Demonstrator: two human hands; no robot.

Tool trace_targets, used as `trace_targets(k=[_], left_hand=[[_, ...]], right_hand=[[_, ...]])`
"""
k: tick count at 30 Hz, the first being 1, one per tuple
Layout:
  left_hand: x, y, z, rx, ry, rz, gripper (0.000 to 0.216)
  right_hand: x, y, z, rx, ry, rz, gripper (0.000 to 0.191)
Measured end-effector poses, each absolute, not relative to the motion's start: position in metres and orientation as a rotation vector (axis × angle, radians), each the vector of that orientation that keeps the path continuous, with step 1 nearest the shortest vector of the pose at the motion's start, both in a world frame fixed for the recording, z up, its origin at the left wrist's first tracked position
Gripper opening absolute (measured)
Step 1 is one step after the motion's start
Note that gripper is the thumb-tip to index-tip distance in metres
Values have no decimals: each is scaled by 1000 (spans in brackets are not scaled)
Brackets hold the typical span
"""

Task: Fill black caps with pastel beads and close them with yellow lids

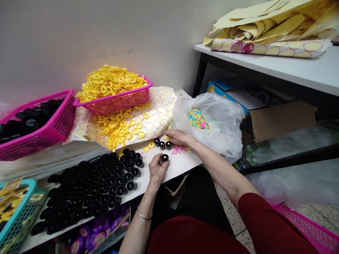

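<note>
My left hand (158,168) grips a small round black cup (165,157) with a yellow centre, held upright near the table's front edge. Just beyond it, several similar black cups (161,145) stand together, with pink or yellow centres. Beside them my right hand (178,136) is low over the table, fingers drawn together near small yellow pieces. What its fingertips hold, if anything, is hidden. Pink beads (180,150) lie loose below the right wrist. Next to that arm, an open clear plastic bag (219,121) contains multicoloured beads (197,118).
Many black cups (106,180) cover the table's left side. Yellow rings (116,128) spill over printed sheets (161,109) below a heaped pink basket (122,103). Another pink basket (57,121) and a teal basket (22,218) stand left. A white shelf (278,68) juts in at right.
</note>
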State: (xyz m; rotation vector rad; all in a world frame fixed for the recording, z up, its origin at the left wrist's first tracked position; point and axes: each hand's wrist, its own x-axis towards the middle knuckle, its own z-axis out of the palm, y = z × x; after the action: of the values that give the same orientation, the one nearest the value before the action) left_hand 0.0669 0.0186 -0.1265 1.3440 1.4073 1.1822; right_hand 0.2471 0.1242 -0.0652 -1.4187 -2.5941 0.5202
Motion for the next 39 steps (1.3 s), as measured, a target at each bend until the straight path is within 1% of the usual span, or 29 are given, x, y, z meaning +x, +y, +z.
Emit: trace_targets(k=[2,4,9,12,16,19,22,24,26,27,29,31,33,35,37,39], left_hand=[[66,18,-126,1354,1400,1183,34],[66,17,-127,1379,1395,1183,33],[63,16,-131,1436,1353,1176,38],[62,16,-133,1480,1330,1147,40],[61,15,-130,1554,1347,1108,36],[61,14,-127,1608,1353,1096,27],[60,14,-128,1615,1366,1091,26],[60,15,-130,1601,1377,1096,27],[60,15,-132,1588,1384,1109,27],[60,15,-132,1581,1386,1120,27],[60,15,-131,1567,1387,1142,26],[60,15,-130,1551,1387,1166,27],[60,15,-128,1533,1387,1187,28],[60,15,-128,1511,1394,1208,29],[61,15,-129,1495,1397,1224,32],[63,15,-129,1497,1392,1236,33]], right_hand=[[250,122,-68,-1402,-2488,552,28],[252,121,-73,-1388,-2384,584,30],[259,122,-86,-1352,-1986,610,32],[264,114,-91,-1307,-1791,582,29],[267,89,-99,-1323,-1872,434,19],[270,60,-106,-1340,-1846,348,23],[280,35,-103,-1449,-1674,190,23],[294,31,-94,-1586,-1503,44,25],[312,41,-80,-1815,-1384,-46,29],[321,51,-73,-1973,-1366,-47,32],[338,75,-59,-2323,-1445,69,36],[351,99,-50,-2506,-1533,195,33],[359,116,-45,-2527,-1609,266,27],[364,126,-45,-2483,-1692,299,25],[367,129,-48,-2415,-1794,318,25],[368,129,-52,-2322,-1878,327,20]])
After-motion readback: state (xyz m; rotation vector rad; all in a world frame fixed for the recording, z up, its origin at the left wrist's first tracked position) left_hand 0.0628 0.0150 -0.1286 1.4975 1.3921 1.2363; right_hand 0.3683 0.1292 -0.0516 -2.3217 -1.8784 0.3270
